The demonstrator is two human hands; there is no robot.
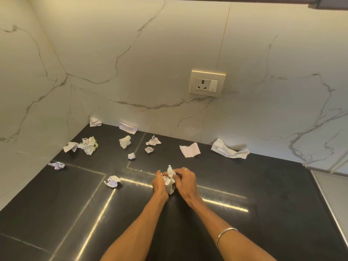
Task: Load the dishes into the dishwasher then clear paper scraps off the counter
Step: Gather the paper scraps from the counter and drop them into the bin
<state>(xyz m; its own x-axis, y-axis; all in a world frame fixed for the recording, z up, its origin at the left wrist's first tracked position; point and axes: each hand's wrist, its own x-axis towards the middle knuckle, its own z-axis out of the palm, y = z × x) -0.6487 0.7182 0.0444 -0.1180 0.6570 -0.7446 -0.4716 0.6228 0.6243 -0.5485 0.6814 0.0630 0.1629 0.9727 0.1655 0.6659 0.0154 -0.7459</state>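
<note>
My left hand (159, 182) and right hand (185, 180) meet over the middle of the bench (263, 185), a wad (170, 180) between them. Scraps (88, 145) lie scattered behind and to my left, more (228, 150) against the wall (131, 63) at right. A socket (207, 83) sits on that wall, behind my hands.

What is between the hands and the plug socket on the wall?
In the head view, only bare black stone counter and white marble wall lie between the hands, left and right, and the cream wall socket. The flat white paper piece sits just right.
</note>
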